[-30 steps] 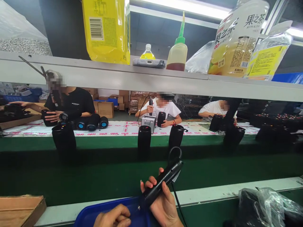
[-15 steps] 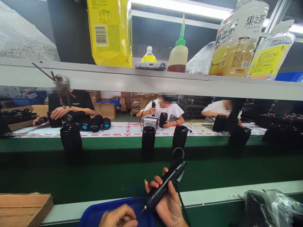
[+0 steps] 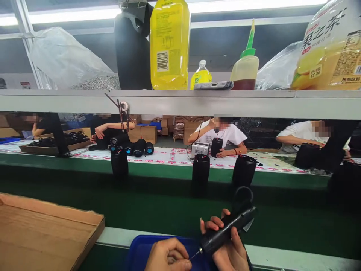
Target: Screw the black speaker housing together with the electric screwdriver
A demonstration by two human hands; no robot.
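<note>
Mostly black electric screwdriver [image 3: 225, 231], tip [image 3: 195, 255] perhaps silvery

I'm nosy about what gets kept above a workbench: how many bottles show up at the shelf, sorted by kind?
Yellow plastic bottles: 2
Pale squeeze bottle with green nozzle: 1
Large clear bottle with white-and-yellow label: 1
Total: 4

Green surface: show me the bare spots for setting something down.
Bare green lies between the cardboard box and the black cylinders; the box's visible floor is bare too. Crowded: the blue tray, around left hand, right hand and black tool.
</note>
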